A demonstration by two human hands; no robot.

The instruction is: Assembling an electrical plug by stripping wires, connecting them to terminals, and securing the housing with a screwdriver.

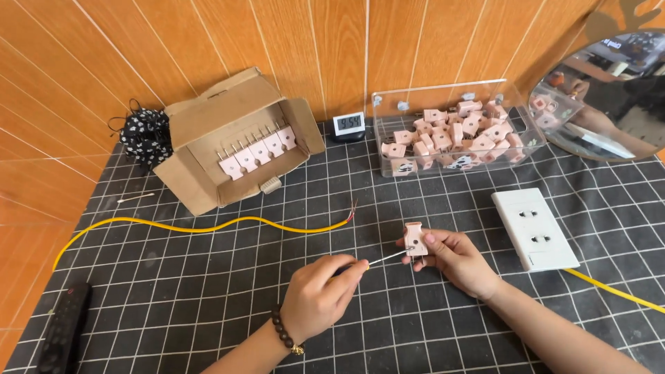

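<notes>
Right hand [457, 260]: fingers curled closed around one small pink plug [414, 239], held upright just above the counter [208, 291], thumb on its near face. Left hand [322, 294]: pinched shut on a thin screwdriver [384, 258]; the slim metal shaft runs from the fingertips to the plug and its tip touches the plug's side. A brown beaded bracelet [285, 334] sits on the left wrist.

Counts: one plug in hand. One open cardboard box [228, 138] at rear left, lying on its side, with a row of about six pink plugs [256, 154] inside, prongs up. One clear plastic tray [454, 131] at rear centre holding a loose heap of pink plugs, too many and too overlapped to count. One white wall socket plate [533, 228], rectangular, with two outlets, to the right of the hands. One yellow wire [194, 227] snakes across the left of the counter, bare strands at its end. One small digital clock [348, 125] against the wall. One black remote [62, 332] at lower left.

Surfaces: counter covered in a dark mat with a white grid. Wall of orange wood planks. A round mirror [609, 97] leans at upper right.
</notes>
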